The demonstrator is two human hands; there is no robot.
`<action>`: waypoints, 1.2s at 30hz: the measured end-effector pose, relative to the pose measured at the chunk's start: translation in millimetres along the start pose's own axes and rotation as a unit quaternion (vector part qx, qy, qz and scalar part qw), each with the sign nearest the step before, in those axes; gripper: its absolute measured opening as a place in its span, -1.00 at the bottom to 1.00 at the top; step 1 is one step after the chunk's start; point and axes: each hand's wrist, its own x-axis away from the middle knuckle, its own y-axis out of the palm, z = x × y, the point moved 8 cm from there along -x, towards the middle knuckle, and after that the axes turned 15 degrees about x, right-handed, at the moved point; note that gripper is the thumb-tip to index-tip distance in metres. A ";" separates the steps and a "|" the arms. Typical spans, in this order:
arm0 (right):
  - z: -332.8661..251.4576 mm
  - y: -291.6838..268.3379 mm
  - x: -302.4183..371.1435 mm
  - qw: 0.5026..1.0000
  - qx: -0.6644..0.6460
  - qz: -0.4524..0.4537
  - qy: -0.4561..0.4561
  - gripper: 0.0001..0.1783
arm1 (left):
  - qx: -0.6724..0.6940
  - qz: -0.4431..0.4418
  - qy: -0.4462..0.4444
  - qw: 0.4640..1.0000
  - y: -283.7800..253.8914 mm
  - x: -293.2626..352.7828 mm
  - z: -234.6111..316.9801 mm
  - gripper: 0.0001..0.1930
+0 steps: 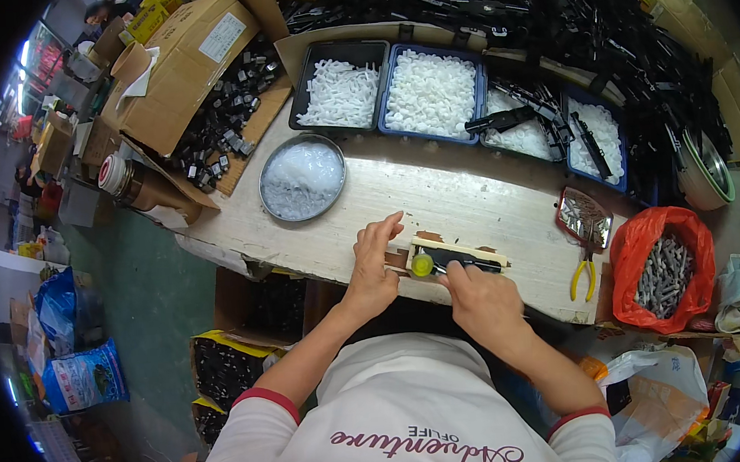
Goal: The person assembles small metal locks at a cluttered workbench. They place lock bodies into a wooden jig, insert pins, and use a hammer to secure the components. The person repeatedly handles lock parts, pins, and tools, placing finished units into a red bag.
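Note:
A pale wooden jig (455, 246) lies near the front edge of the workbench, with a long black part (470, 260) set in it. Over the jig's left end is the round yellow-green head of what looks like a small mallet (422, 265). My right hand (486, 298) is closed round the mallet's handle, just in front of the black part. At the jig's left end rests my left hand (375, 268), its fingers stretched out and no object visible in it; whether its thumb touches the jig I cannot tell.
A round metal bowl (267, 206) of clear small pieces stands at left, below trays (388, 125) of white parts. Black parts (562, 16) are heaped behind. Yellow-handled pliers (582, 279), a red tray (571, 228) and a red bag (627, 293) of metal parts are at right.

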 end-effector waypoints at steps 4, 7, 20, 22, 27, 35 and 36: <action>28.9 9.3 -4.3 0.998 0.005 -0.009 0.057 -0.88 | 0.033 0.003 -0.022 0.999 -11.8 1.0 6.5 -0.22; 63.5 -2.6 10.3 0.989 0.001 0.069 0.130 -0.90 | 0.006 0.009 -0.018 1.000 -10.9 -0.2 4.5 -0.31; 166.5 -6.8 97.6 0.919 0.184 0.086 0.338 -0.71 | 0.031 -0.147 0.147 0.978 60.4 -26.5 36.6 -0.55; 178.8 4.0 110.6 0.902 0.235 0.041 0.361 -0.72 | 0.221 -0.098 0.025 0.970 44.3 -34.9 28.0 -0.56; 207.7 21.3 125.5 0.900 0.227 0.055 0.368 -0.77 | 0.564 -0.020 -0.220 0.796 38.2 -31.3 5.3 -0.63; 162.6 6.5 101.8 0.886 -0.218 0.040 0.408 -0.80 | 0.491 -0.045 -0.238 0.837 51.3 -2.7 -6.9 -0.70; 147.7 12.3 94.4 0.870 -0.276 -0.006 0.408 -0.80 | 0.487 -0.054 -0.237 0.839 53.4 -1.4 -5.3 -0.71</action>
